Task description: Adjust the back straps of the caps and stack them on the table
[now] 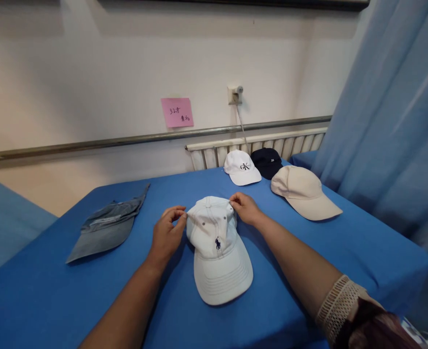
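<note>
A pale, nearly white baseball cap (214, 232) with a small dark embroidered logo rests on the blue-covered table (272, 305), its brim towards me. My left hand (168, 232) pinches the left side of its crown between thumb and fingers. On the opposite side, my right hand (246, 207) pinches the crown's fabric near the top. To the left lies a flattened grey cap (110, 225). Further right sit a white cap (241, 167) with black letters, a dark navy cap (267, 162) partly behind it, and a beige cap (304, 191).
Behind the table runs a wall with a metal rail (126, 142) and a white radiator (290, 140). A pink note (177, 112) is stuck near a power socket (233, 95) with a plugged-in cable. Blue curtain (392, 106) hangs along the right edge.
</note>
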`<state>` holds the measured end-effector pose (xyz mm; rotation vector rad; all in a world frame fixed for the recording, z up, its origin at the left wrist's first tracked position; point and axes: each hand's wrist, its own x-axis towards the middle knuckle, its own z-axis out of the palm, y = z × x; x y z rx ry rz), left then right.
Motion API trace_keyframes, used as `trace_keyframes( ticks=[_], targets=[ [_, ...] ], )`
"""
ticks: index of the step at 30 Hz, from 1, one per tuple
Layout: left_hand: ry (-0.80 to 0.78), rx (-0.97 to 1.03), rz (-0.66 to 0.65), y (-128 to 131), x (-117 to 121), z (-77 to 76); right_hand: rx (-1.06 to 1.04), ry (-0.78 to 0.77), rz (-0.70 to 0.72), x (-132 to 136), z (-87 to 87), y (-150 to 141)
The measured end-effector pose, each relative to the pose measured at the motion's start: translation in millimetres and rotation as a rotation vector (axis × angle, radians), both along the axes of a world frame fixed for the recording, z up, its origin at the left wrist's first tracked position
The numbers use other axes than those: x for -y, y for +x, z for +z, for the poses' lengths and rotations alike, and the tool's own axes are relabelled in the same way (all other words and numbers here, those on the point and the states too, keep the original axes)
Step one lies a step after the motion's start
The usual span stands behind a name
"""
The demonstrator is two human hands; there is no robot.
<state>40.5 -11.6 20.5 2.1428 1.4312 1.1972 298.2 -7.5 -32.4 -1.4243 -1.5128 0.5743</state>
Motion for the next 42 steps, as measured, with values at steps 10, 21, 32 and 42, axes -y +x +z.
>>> trace_keyframes(
  ticks=[10,21,32,42],
  targets=[
    [-0.077,0.003,0.015,5,24,9.1,0.026,0.007,-0.086,9,2.6,-16],
    [0.108,-0.197,-0.053,19,26,2.7,0.002,-0.001,-0.116,14,2.2,-36],
    [0.118,-0.291,0.052,31,31,2.6,-0.027,0.011,-0.147,11,-1.5,-35],
    [0.201,-0.297,0.084,42,30,2.0,-0.011,0.055,-0.228,17,6.1,-37]
  ],
)
